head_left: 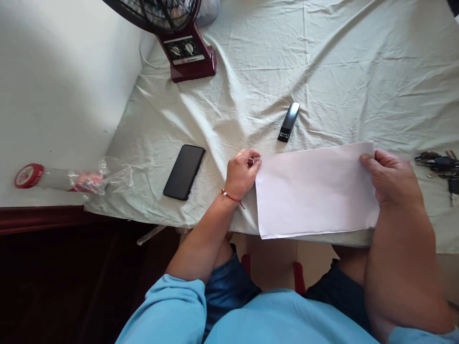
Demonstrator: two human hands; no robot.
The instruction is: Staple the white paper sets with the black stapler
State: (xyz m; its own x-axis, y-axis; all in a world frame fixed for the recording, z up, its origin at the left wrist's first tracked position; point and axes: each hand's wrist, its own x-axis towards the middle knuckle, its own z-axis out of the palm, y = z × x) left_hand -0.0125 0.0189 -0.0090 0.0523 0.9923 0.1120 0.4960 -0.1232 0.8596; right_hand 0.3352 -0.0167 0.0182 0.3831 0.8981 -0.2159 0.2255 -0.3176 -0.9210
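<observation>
White paper point(315, 193), seemingly folded or a few sheets together, lies at the near edge of the cloth-covered table. Its upper left corner is pinched by my left hand point(244, 171), which has a red string bracelet at the wrist. At the upper right corner, my right hand point(390, 174) grips the paper with the thumb on top and the other fingers behind. Just beyond the paper's far edge rests a black stapler point(289, 122). A black phone point(184, 172) lies face up to the left of my left hand.
A dark red fan point(193, 52) stands at the back left. Keys point(442, 165) lie right of my right hand. Against the wall at left is a clear tube with a red cap point(29, 176) and plastic wrap. Wrinkled pale cloth point(344, 71) covers the table.
</observation>
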